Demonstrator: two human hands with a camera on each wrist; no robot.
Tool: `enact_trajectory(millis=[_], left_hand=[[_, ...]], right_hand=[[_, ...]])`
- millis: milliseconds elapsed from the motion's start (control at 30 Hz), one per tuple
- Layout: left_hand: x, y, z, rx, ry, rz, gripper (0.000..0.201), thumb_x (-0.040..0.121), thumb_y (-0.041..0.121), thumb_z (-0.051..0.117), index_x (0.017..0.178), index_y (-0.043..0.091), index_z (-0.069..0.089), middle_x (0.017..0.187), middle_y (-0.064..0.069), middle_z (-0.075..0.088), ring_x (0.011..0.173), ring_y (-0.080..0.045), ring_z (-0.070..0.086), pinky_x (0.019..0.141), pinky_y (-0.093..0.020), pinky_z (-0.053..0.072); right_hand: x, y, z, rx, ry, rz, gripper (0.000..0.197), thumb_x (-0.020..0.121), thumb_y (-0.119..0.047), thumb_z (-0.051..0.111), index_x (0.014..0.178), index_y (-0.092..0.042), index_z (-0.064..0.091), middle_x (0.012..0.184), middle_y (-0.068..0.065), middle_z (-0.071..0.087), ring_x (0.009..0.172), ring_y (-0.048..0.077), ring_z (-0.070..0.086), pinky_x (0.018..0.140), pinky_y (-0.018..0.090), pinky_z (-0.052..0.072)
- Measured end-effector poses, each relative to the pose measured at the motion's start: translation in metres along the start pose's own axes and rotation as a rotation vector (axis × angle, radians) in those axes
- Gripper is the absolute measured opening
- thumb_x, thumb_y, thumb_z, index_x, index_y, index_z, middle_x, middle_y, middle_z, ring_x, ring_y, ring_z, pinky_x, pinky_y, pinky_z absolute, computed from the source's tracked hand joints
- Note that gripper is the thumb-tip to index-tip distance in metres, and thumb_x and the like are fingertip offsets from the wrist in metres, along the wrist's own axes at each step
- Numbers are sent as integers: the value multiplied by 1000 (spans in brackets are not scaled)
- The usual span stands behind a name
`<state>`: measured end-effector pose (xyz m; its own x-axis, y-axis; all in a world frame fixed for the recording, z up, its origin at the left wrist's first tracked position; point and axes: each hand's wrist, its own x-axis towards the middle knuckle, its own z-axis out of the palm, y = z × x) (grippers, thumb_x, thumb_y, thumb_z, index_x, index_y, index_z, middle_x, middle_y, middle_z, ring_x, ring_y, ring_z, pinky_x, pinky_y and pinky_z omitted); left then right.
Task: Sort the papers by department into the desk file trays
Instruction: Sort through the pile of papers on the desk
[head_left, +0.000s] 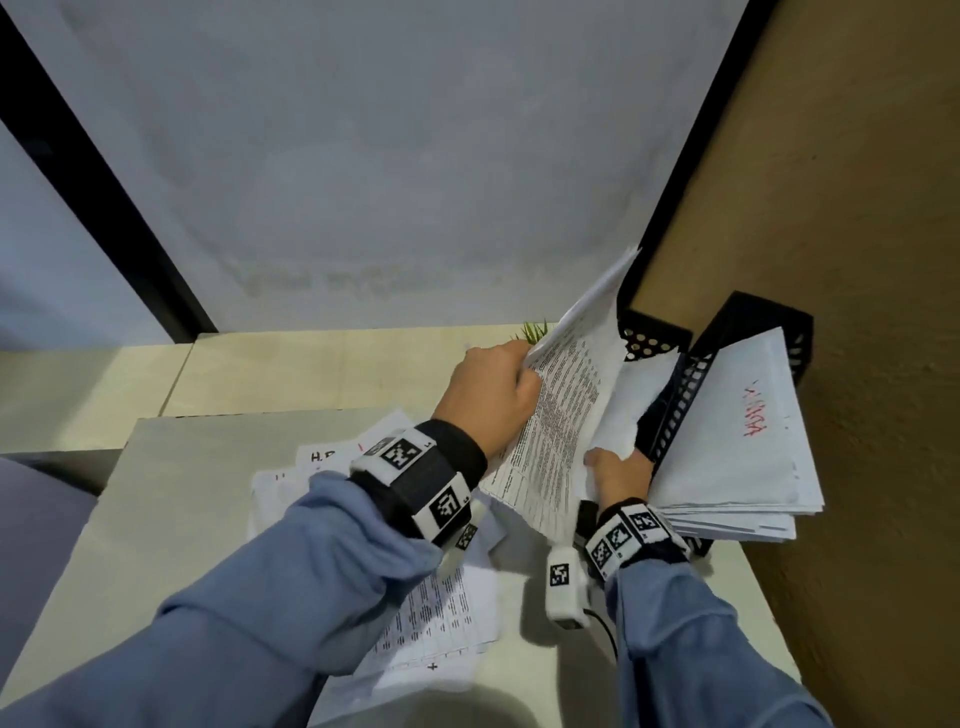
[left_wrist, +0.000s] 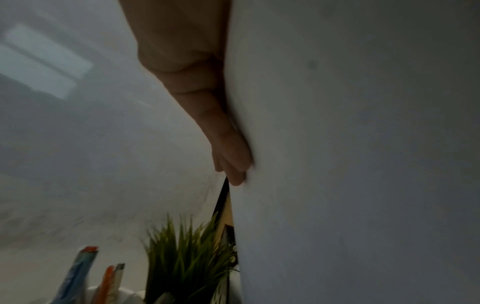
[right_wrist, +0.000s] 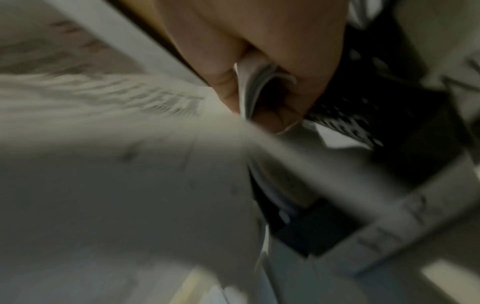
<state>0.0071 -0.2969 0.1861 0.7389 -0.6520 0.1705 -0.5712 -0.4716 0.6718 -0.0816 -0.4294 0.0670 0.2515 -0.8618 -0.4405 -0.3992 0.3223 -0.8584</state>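
My left hand grips the upper left edge of a printed sheet bundle tilted up over the desk. In the left wrist view its fingers lie along the white back of that bundle. My right hand holds papers low down beside the black mesh file tray. The right wrist view shows its thumb and fingers pinching several sheet edges, with the mesh tray just behind. A paper stack with red writing leans in the rightmost tray.
Loose printed sheets lie on the desk under my left forearm, one marked "H.R". A small green plant and pens stand behind the trays. A brown wall closes the right side, a pale partition the back.
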Motion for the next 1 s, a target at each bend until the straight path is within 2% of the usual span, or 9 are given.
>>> enact_trajectory(millis=[133, 233, 333, 467, 567, 667, 767, 900, 1000], left_hand=[[19, 17, 14, 103, -30, 13, 17, 87, 10, 42, 76, 5, 54, 63, -5, 50, 62, -27, 49, 59, -30, 32], [32, 31, 24, 128, -24, 59, 19, 87, 9, 41, 80, 2, 57, 78, -18, 60, 72, -33, 55, 60, -32, 36], [43, 46, 38, 126, -41, 55, 19, 88, 10, 42, 82, 0, 58, 85, -21, 62, 74, -33, 54, 62, -32, 36], [59, 48, 70, 48, -150, 0, 19, 86, 9, 45, 85, -2, 61, 89, -25, 64, 84, -39, 60, 68, -34, 42], [66, 36, 96, -54, -215, -81, 22, 89, 11, 45, 92, 0, 64, 94, -24, 66, 88, -38, 62, 71, -33, 45], [62, 17, 117, -77, -366, -161, 27, 94, 18, 45, 106, 2, 64, 107, -21, 66, 97, -35, 62, 80, -33, 47], [53, 5, 131, -17, -521, -205, 28, 94, 12, 43, 103, -7, 62, 108, -26, 64, 101, -38, 60, 79, -34, 45], [53, 6, 129, -131, -426, -208, 35, 99, 18, 36, 102, -6, 60, 106, -28, 62, 98, -39, 59, 81, -37, 46], [54, 4, 125, -182, -424, -238, 47, 99, 38, 35, 102, 0, 62, 103, -21, 65, 94, -34, 61, 79, -34, 45]], right_hand=[[-5, -19, -17, -87, -59, -258, 13, 79, 8, 51, 81, -3, 57, 79, 9, 57, 76, 25, 54, 67, 26, 42], [-4, -34, -28, -189, -77, -394, 37, 78, 8, 49, 56, -18, 36, 56, 0, 39, 54, 16, 37, 49, 24, 28], [-6, -52, -37, -273, -69, -467, 40, 78, 7, 49, 54, -20, 32, 54, -1, 35, 51, 14, 34, 46, 24, 24], [-9, -70, -42, -365, -66, -565, 31, 77, 4, 50, 59, -20, 44, 59, -1, 47, 57, 16, 42, 48, 23, 29], [-9, -68, -35, -475, -124, -593, 26, 75, -2, 53, 96, -14, 62, 80, 7, 64, 73, 25, 56, 64, 25, 41], [3, -45, -25, -645, -202, -459, 44, 74, -8, 52, 118, -13, 55, 104, 15, 66, 94, 34, 61, 76, 32, 47], [7, -23, -21, -652, -254, -310, 35, 79, -6, 49, 113, -5, 57, 111, 21, 63, 101, 37, 59, 80, 33, 45], [4, -26, -21, -630, -182, -409, 36, 83, -9, 48, 119, -8, 54, 109, 19, 64, 99, 37, 60, 81, 36, 48], [6, -35, -18, -703, -154, -452, 50, 82, -14, 51, 131, -11, 41, 112, 18, 62, 101, 36, 61, 82, 39, 50]])
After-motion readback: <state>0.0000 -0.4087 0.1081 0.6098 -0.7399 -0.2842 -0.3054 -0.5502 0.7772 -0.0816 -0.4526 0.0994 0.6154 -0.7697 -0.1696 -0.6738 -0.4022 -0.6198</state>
